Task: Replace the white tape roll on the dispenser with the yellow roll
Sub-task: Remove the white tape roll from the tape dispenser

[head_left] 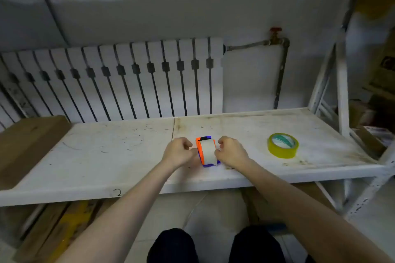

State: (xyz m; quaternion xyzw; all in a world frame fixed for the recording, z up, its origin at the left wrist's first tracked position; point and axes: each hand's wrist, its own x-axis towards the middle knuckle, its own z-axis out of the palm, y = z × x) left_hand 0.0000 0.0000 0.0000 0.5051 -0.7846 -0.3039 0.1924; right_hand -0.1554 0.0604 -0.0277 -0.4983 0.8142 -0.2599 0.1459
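Observation:
An orange and blue tape dispenser (199, 146) stands near the front of the white shelf board (106, 151), with a white tape roll (207, 151) mounted in it. My left hand (178, 151) presses against the dispenser's left side with its fingers curled. My right hand (229, 151) is curled at the right side, its fingertips touching the edge of the white roll. The yellow tape roll (283, 145) lies flat on the board, well to the right of my right hand, untouched.
A brown cardboard piece (27, 143) covers the board's left end. A white radiator (119, 83) and a pipe with a red valve (275, 34) stand behind. White shelf posts (342, 91) rise at the right. My knees (173, 245) show below.

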